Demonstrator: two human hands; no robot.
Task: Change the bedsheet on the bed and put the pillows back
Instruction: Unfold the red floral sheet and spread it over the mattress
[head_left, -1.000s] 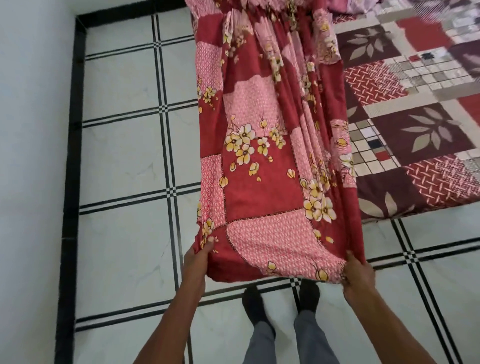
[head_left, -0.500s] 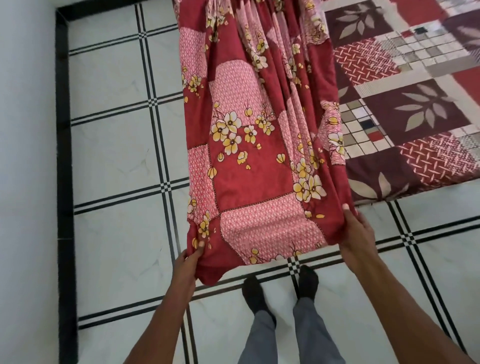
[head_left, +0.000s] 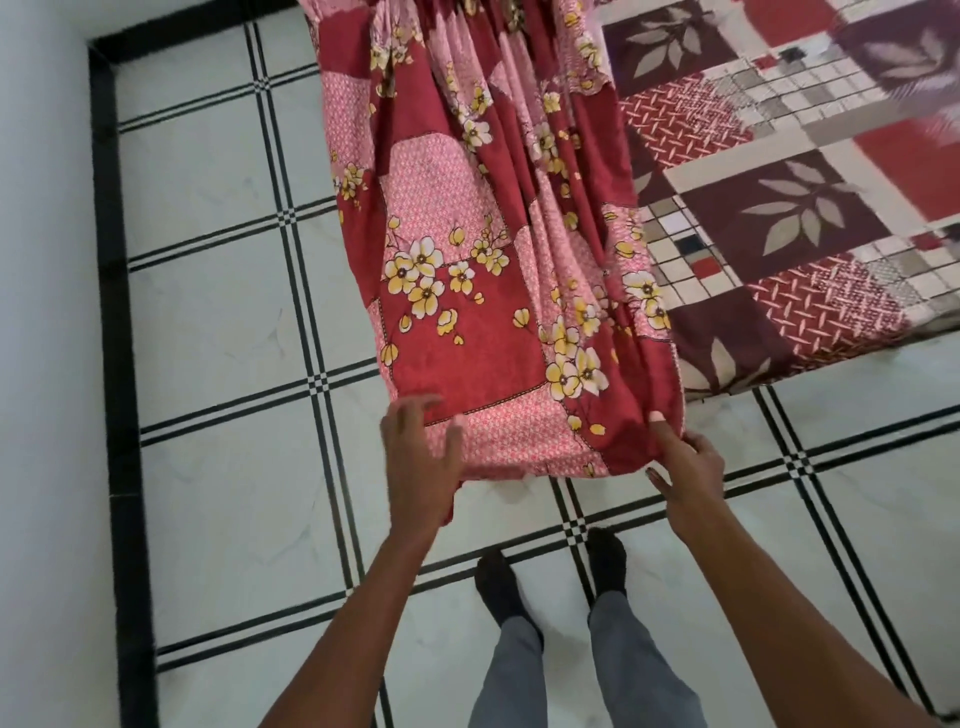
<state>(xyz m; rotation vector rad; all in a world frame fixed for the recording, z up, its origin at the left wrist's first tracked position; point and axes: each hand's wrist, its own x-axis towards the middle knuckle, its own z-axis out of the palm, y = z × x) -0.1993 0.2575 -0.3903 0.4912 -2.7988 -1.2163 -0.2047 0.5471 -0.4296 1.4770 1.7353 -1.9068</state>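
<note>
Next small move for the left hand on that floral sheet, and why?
Probably close the left hand on the near left corner of the floral sheet. Its fingers are spread over the cloth, not plainly gripping, while the right hand pinches the other corner. Both corners held lets the sheet spread over the bed.

You will find no text, label, brand or number to read anywhere in this view. The cloths carry only printed flowers, leaves and squares, and the floor only lines.
</note>
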